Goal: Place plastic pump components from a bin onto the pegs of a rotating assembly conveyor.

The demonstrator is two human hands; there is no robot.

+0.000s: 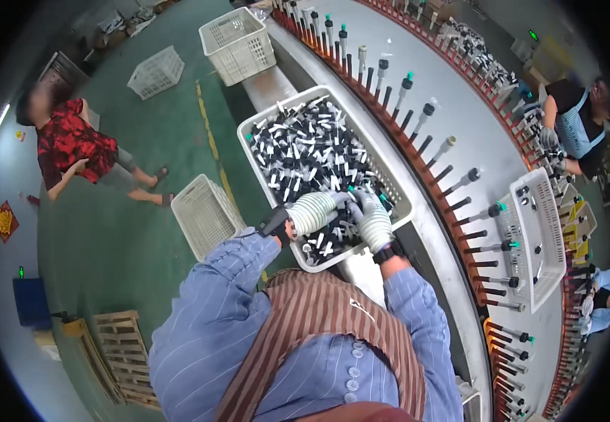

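Observation:
A white plastic basket [397, 188] in front of me is heaped with small black, white and clear plastic parts [305, 151], a few of them green. Over its near end my two hands come together, both in pale ribbed gloves. My left hand [315, 212] has its fingers bent inward toward the right one. My right hand [374, 221] is closed too, its fingertips almost meeting the left's. Whatever sits between the fingertips is too small to make out. A dark band is around each wrist.
Right of the basket runs a curved rail of upright rods [403, 137], some capped with parts. Another white basket [538, 243] lies beyond it. Stacked baskets [238, 43] stand ahead; more [206, 214] sit on the left floor. One person is at left; co-workers are across the line.

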